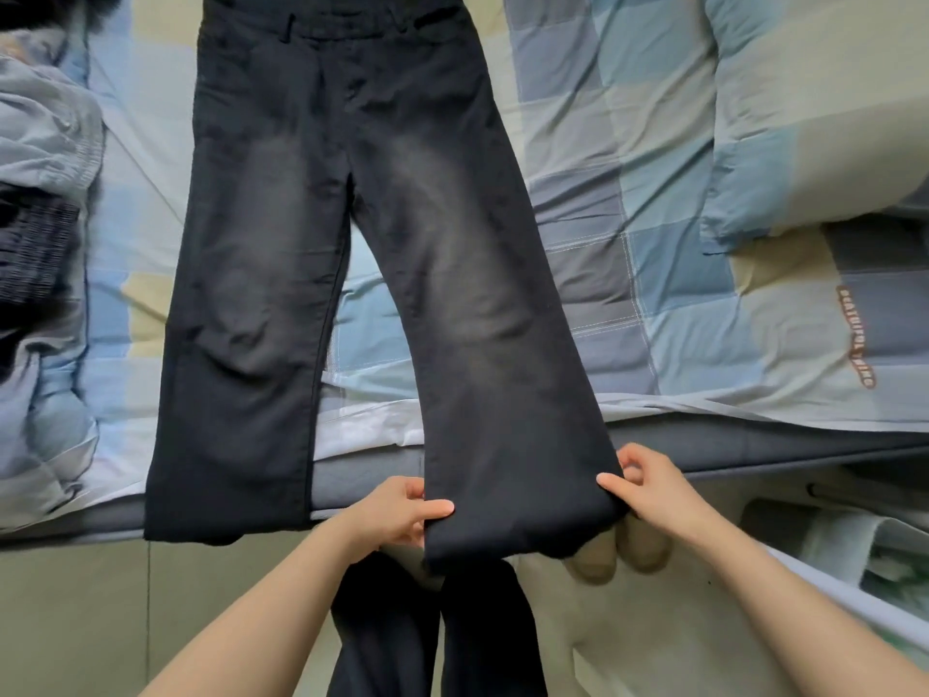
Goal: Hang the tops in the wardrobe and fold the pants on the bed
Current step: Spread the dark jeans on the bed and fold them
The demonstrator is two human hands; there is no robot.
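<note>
Waistband of black pants [321, 203] cut off by top frame edge; dark heap at far left of pants hard to identify (clothing, probably). Pants lie flat, legs spread, on checked bed [628, 168], hems overhanging its near edge. Left hand [402, 510] pinches inner side of right leg near hem, right hand [648, 487] pinches outer side, thumbs on top, fingers beneath.

Hands [523, 500] pinch pants [352, 254] leg (bed [653, 218] edge).
</note>
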